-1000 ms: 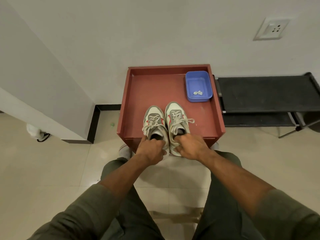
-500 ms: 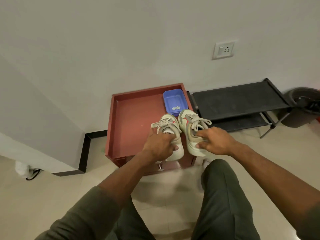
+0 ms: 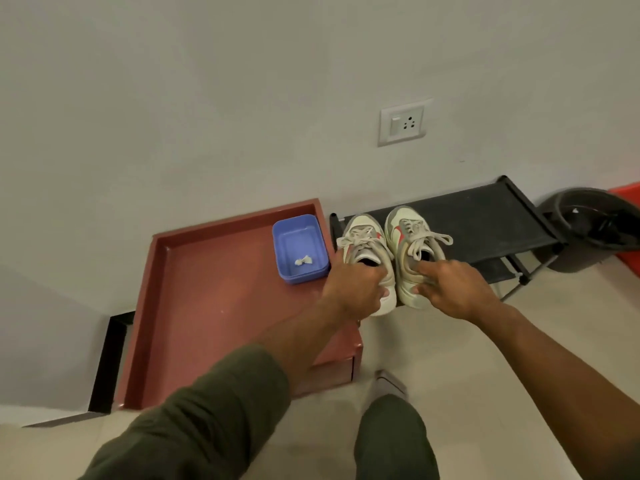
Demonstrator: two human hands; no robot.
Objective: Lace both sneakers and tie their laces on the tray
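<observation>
Laced sneakers (image 3: 391, 258) held side-by-side, right of red tray (image 3: 207, 306).

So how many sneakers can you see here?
2. The left sneaker is held by the left hand, the right sneaker by the right hand, over the black rack.

1. The red tray (image 3: 207, 306) is lying mostly bare, offering open floor for a hand; only the blue bin (image 3: 300, 248) is occupying its far right corner.
2. The two sneakers (image 3: 391, 254), held at the heels by the left hand (image 3: 355, 292) and right hand (image 3: 453, 289), are filling the left end of the black rack (image 3: 485, 220).
3. The rack's right part is staying open, with a dark bucket (image 3: 588, 230) standing just beyond it.
4. The wall (image 3: 242, 98) is closing off the far side.
</observation>
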